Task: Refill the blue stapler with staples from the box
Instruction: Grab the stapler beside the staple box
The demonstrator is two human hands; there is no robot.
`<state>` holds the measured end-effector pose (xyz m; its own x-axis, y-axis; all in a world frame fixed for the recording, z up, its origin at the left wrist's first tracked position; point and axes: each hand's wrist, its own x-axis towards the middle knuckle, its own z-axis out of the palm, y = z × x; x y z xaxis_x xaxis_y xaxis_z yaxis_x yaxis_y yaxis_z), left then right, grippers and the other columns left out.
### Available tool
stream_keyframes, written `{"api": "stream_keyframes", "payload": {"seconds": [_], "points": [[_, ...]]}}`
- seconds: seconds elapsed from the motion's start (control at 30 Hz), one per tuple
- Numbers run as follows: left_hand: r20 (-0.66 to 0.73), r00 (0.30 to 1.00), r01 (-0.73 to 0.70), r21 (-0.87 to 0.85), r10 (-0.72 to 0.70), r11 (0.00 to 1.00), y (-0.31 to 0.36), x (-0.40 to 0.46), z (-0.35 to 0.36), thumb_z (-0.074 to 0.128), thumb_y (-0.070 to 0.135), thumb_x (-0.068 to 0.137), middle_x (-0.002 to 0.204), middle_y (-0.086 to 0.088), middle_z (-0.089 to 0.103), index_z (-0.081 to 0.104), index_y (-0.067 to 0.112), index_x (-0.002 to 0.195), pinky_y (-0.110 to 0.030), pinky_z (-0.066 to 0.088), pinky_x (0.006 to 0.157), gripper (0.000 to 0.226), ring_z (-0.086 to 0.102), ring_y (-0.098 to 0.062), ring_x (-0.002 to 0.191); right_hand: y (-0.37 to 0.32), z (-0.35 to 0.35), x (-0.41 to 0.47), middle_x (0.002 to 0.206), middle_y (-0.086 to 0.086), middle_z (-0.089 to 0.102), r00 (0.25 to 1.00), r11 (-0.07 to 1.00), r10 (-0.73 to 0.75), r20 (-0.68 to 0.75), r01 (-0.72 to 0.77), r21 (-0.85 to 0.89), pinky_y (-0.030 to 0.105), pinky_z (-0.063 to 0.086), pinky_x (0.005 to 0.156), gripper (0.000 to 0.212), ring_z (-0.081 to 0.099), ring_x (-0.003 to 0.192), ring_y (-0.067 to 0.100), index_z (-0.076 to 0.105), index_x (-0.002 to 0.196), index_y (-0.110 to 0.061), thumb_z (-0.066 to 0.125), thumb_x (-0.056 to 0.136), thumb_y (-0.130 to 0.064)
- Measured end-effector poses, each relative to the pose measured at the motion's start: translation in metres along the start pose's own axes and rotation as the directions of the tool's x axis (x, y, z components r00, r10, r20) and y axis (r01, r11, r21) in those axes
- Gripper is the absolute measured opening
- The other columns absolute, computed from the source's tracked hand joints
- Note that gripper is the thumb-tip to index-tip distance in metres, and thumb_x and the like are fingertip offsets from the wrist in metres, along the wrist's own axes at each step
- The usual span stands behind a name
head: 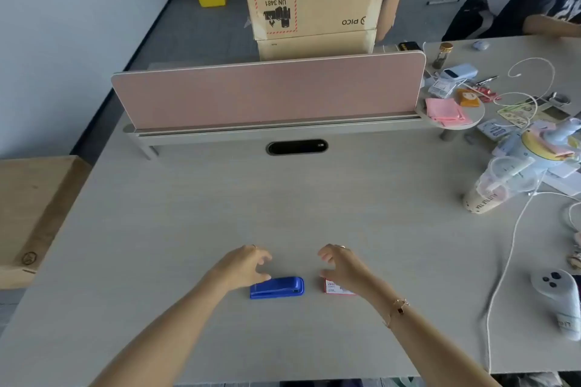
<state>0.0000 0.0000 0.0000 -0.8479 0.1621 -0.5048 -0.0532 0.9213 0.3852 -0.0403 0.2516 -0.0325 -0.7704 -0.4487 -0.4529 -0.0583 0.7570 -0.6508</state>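
We find the small blue plastic stapler (277, 287) lying shut on the pale wood-grain desk (283, 204), near the front edge at about six o'clock in the view. Its long axis runs nine to three o'clock, and which end is the nose we cannot tell.

Our left hand (243, 267) sits at the stapler's ten o'clock, fingers loosely spread and holding nothing, the thumb tip just at the stapler's left end; whether it touches is hard to say. Our right hand (341, 264) is likewise empty and open, above the small red-and-white staple box (334, 287), which lies just beside the stapler at its three o'clock, apart from it.

So the left hand is nearer the stapler, the right nearer the box, and we judge nothing is opened yet.

The right wrist hides much of the box, so its lid and print are unreadable. The stapler's underside and any release catch are out of sight.
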Motion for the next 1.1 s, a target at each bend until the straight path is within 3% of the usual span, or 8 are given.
{"api": "stream_keyframes", "payload": {"seconds": [0.17,0.27,0.3,0.43,0.67,0.8,0.9,1.1], "points": [[0.069,0.998,-0.022,0.108,0.015,0.994,0.014,0.005,0.020,0.065,0.032,0.081,0.114,0.000,0.061,0.056,0.022,0.116,-0.027,0.043,0.079,0.037,0.059,-0.019,0.101,0.005,0.025,-0.004,0.100,-0.006,0.050,0.996,0.997,0.082,0.038,-0.081,-0.012,0.039,0.054,0.081,0.032,0.058,0.095,0.021,0.054,0.111,-0.020,0.053,0.080,-0.012],[0.053,0.997,-0.060,0.165,0.052,0.984,0.020,0.008,0.029,0.063,0.026,0.080,0.106,-0.004,0.062,0.059,0.019,0.105,-0.028,0.040,0.071,0.027,0.059,-0.024,0.096,0.004,0.038,-0.004,0.102,-0.007,0.056,0.996,0.995,0.084,0.004,-0.083,-0.061,0.018,0.043,0.072,0.029,0.058,0.101,0.017,0.056,0.109,-0.021,0.054,0.081,-0.016],[0.053,0.997,-0.063,0.191,0.054,0.979,0.022,0.009,0.031,0.062,0.023,0.079,0.103,-0.006,0.062,0.059,0.018,0.103,-0.028,0.039,0.069,0.024,0.059,-0.026,0.093,0.005,0.043,-0.003,0.106,-0.005,0.059,0.997,0.995,0.078,0.009,-0.078,-0.067,0.018,0.042,0.070,0.028,0.058,0.101,0.017,0.056,0.109,-0.020,0.055,0.082,-0.015],[0.051,0.997,-0.072,0.278,0.060,0.958,0.027,0.013,0.037,0.060,0.015,0.080,0.102,-0.011,0.061,0.059,0.012,0.102,-0.030,0.036,0.065,0.022,0.060,-0.032,0.088,0.004,0.056,0.000,0.113,0.001,0.062,0.998,0.996,0.060,0.025,-0.058,-0.072,0.029,0.046,0.080,0.026,0.059,0.101,0.020,0.057,0.109,-0.016,0.056,0.084,-0.011],[0.042,0.997,-0.079,0.381,0.068,0.921,0.034,0.022,0.046,0.059,0.015,0.081,0.103,-0.014,0.062,0.058,0.006,0.098,-0.032,0.034,0.063,0.019,0.061,-0.035,0.089,0.003,0.073,0.006,0.109,0.006,0.065,0.997,0.998,0.070,-0.014,-0.070,0.006,0.032,0.047,0.080,0.026,0.059,0.100,0.024,0.061,0.106,-0.013,0.055,0.081,-0.006],[0.063,0.996,-0.090,0.429,0.070,0.899,0.036,0.026,0.049,0.055,0.013,0.083,0.103,-0.016,0.065,0.060,0.003,0.098,-0.033,0.033,0.063,0.018,0.061,-0.037,0.090,0.003,0.075,0.005,0.098,0.004,0.068,0.998,0.999,0.045,-0.049,-0.044,0.025,0.028,0.039,0.062,0.019,0.058,0.095,0.022,0.063,0.097,-0.015,0.058,0.080,-0.011],[0.082,0.995,-0.092,0.431,0.062,0.898,0.036,0.025,0.047,0.053,0.012,0.083,0.098,-0.017,0.067,0.061,0.002,0.093,-0.033,0.033,0.061,0.017,0.062,-0.037,0.087,0.002,0.076,0.007,0.087,-0.002,0.061,0.996,0.998,0.050,-0.076,-0.046,0.051,0.015,0.032,0.052,0.015,0.052,0.082,0.015,0.065,0.094,-0.019,0.060,0.079,-0.016],[0.111,0.993,-0.092,0.414,0.050,0.905,0.035,0.024,0.046,0.054,0.021,0.087,0.091,-0.018,0.066,0.061,0.000,0.088,-0.033,0.031,0.060,0.022,0.061,-0.038,0.082,-0.005,0.077,0.012,0.090,0.002,0.060,0.994,0.996,0.077,-0.075,-0.074,0.041,0.028,0.040,0.063,0.011,0.055,0.079,0.021,0.064,0.087,-0.015,0.065,0.078,-0.021]]}}
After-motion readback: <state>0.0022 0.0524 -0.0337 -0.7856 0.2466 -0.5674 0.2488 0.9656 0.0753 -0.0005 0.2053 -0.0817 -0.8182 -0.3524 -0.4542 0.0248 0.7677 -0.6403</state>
